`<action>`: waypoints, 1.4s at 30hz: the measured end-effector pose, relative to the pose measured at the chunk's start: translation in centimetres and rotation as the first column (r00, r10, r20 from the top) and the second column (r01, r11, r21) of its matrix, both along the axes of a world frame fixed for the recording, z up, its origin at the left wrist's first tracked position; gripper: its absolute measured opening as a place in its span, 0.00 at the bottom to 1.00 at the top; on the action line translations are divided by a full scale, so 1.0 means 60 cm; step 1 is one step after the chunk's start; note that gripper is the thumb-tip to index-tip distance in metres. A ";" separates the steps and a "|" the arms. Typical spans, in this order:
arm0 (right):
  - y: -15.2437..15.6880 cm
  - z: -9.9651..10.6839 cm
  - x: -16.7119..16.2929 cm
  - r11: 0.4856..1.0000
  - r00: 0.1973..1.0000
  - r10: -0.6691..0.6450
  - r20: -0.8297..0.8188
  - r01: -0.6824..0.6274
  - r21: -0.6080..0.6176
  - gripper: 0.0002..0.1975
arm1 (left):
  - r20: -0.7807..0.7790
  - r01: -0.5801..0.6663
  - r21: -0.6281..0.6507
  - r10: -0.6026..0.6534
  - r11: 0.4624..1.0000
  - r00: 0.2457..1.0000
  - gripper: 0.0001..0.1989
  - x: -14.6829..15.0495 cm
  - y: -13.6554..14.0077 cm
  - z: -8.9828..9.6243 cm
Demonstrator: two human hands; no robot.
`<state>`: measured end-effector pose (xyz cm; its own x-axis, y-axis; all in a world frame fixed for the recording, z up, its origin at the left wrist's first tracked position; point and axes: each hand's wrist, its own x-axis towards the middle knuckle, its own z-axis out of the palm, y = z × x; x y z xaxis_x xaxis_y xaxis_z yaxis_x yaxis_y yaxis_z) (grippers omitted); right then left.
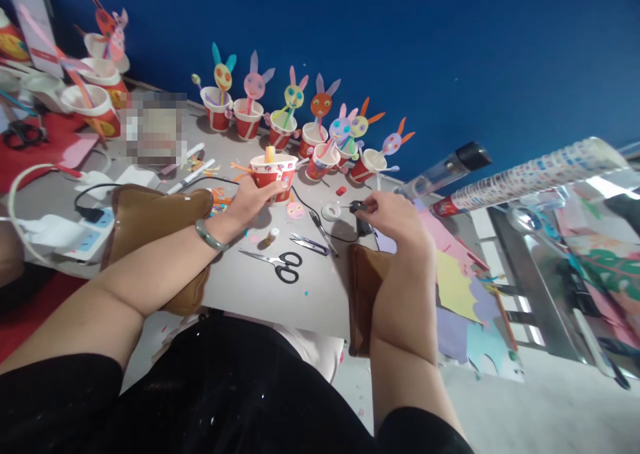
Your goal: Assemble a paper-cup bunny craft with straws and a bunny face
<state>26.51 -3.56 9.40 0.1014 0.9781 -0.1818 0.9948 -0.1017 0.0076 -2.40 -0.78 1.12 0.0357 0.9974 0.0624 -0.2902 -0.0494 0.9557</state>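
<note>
My left hand [251, 204] is closed around a red-and-white paper cup [277, 177] with a yellow-orange strip standing in it. My right hand [393, 214] is closed on a corded black tool [364, 227] that looks like a hot glue gun, its nozzle toward the left. A roll of white tape [331, 211] lies just left of that tool. Below the cup is a pink paper face disc [295, 210]. Nearer to me lie black-handled scissors [287, 266], thread snips [310, 243], tweezers [323, 231] and a small white-capped bottle [273, 236].
Several cups with paper rabbits [247, 117] line the blue wall [400, 54]. Brown arm cushions [157, 221] lie under my forearms. A power strip [95, 231] sits at left, its black cord crossing the table. At right are stacked cups [530, 177] and coloured paper [457, 284].
</note>
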 end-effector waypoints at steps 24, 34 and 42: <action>0.003 -0.086 0.020 0.935 0.930 -0.354 0.103 0.347 0.077 0.22 | 0.008 0.247 -0.042 -0.247 0.968 0.969 0.16 0.005 -0.016 -0.007; 0.002 -0.092 -0.009 0.810 0.827 -0.060 -0.559 0.367 0.457 0.23 | -0.039 0.271 -0.049 -0.273 0.961 0.961 0.18 0.008 -0.030 0.019; -0.019 -0.101 -0.063 0.726 0.720 0.246 -0.649 0.307 0.616 0.16 | 0.007 0.271 -0.049 -0.271 0.961 0.963 0.19 0.014 -0.031 0.031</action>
